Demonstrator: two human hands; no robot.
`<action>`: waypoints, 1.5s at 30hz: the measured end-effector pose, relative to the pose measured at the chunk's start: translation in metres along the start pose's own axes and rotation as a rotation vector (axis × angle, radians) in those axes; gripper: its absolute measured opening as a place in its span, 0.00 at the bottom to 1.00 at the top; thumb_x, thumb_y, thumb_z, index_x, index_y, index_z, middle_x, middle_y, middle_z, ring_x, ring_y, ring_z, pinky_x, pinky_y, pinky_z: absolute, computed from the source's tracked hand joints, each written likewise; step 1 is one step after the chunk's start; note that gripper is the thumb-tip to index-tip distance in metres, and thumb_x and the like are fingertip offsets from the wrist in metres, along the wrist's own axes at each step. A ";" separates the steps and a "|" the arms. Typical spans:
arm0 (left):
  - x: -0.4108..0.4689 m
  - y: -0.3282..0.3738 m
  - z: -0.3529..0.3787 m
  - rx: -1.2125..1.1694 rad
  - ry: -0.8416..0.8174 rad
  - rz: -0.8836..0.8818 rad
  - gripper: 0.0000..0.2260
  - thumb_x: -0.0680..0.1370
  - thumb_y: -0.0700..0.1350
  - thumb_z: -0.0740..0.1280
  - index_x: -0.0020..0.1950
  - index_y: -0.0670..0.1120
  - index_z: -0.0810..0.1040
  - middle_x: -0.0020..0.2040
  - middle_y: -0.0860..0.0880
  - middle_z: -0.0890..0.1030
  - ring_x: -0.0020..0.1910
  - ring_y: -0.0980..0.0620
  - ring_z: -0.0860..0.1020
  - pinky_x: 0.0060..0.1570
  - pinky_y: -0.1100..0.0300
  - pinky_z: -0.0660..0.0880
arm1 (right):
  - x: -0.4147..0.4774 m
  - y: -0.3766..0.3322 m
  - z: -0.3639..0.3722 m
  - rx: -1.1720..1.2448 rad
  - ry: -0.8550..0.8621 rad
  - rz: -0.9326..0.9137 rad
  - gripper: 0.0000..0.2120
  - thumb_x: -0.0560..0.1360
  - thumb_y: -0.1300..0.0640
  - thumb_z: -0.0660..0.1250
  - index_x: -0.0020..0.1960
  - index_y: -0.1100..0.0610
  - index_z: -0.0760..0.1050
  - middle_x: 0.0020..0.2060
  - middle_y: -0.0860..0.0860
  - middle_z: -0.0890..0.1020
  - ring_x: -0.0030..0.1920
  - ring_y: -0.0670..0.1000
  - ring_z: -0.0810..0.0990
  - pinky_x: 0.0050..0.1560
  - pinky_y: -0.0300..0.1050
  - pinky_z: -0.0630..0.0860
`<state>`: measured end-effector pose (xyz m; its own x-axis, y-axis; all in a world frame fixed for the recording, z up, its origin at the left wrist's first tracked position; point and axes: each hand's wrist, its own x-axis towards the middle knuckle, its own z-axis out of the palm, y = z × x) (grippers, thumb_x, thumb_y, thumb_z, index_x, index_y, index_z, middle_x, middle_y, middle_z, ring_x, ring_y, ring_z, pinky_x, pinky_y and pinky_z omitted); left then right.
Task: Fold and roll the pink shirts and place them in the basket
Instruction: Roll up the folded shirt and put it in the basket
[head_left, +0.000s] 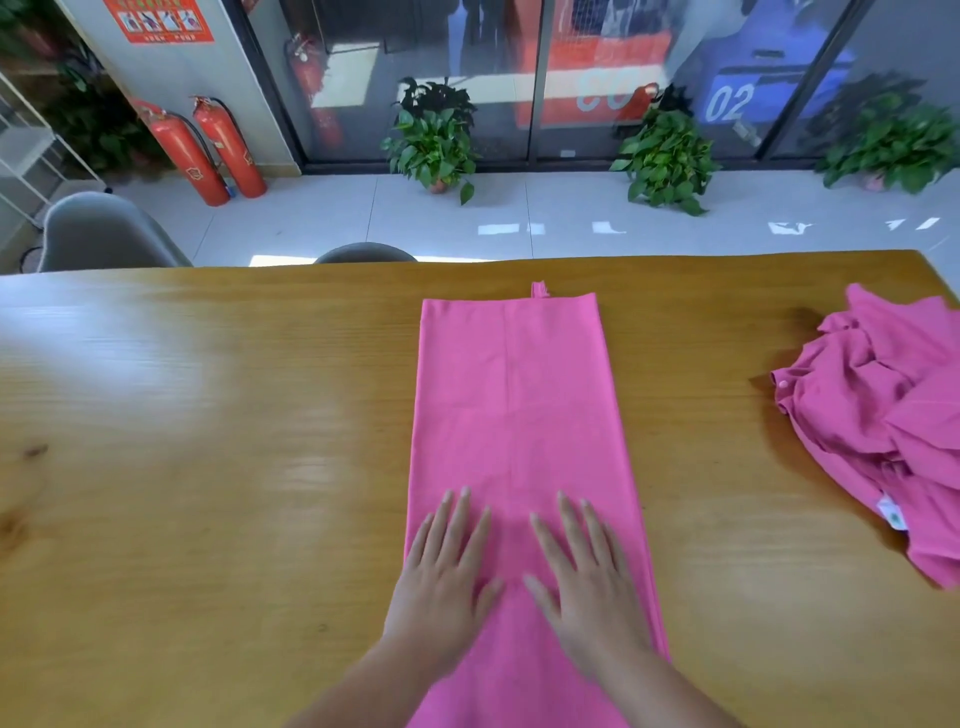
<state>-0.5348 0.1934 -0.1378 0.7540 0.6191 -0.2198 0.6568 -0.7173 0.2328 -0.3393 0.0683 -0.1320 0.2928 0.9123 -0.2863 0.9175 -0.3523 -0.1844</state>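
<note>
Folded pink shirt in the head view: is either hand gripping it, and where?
Neither grips it. The left hand and right hand lie flat, fingers straight, on the folded pink shirt's near half.

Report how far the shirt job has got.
Done: one pink shirt lies folded into a long strip on the table. In hand: left hand and right hand press flat on its near end. Left: rolling it, plus the crumpled pink pile at the right; no basket in view.

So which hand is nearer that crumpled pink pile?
Right. The right hand rests on the folded shirt, toward the crumpled pile; the left hand rests beside it, farther off.
</note>
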 end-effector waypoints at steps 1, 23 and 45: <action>-0.025 -0.007 0.011 -0.008 0.018 -0.011 0.36 0.85 0.66 0.56 0.88 0.50 0.48 0.88 0.46 0.44 0.86 0.44 0.44 0.82 0.44 0.50 | -0.024 0.007 0.013 0.009 0.016 -0.003 0.35 0.85 0.32 0.51 0.86 0.42 0.45 0.86 0.51 0.40 0.85 0.58 0.41 0.81 0.61 0.48; 0.024 0.001 -0.012 0.030 -0.014 0.076 0.35 0.87 0.67 0.49 0.87 0.51 0.43 0.87 0.48 0.38 0.85 0.47 0.38 0.83 0.46 0.44 | 0.014 0.014 -0.009 -0.043 -0.007 -0.052 0.35 0.85 0.31 0.45 0.86 0.43 0.39 0.85 0.49 0.36 0.84 0.56 0.34 0.83 0.58 0.44; -0.084 -0.029 0.029 0.151 -0.050 0.197 0.37 0.85 0.70 0.52 0.88 0.52 0.48 0.88 0.49 0.45 0.86 0.46 0.45 0.81 0.45 0.48 | -0.099 0.018 0.035 -0.112 -0.025 0.045 0.35 0.84 0.28 0.44 0.85 0.39 0.37 0.85 0.46 0.35 0.84 0.53 0.34 0.82 0.57 0.45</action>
<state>-0.6175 0.1529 -0.1535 0.8633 0.4484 -0.2316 0.4845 -0.8647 0.1322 -0.3607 -0.0354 -0.1399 0.3285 0.8903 -0.3154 0.9284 -0.3658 -0.0655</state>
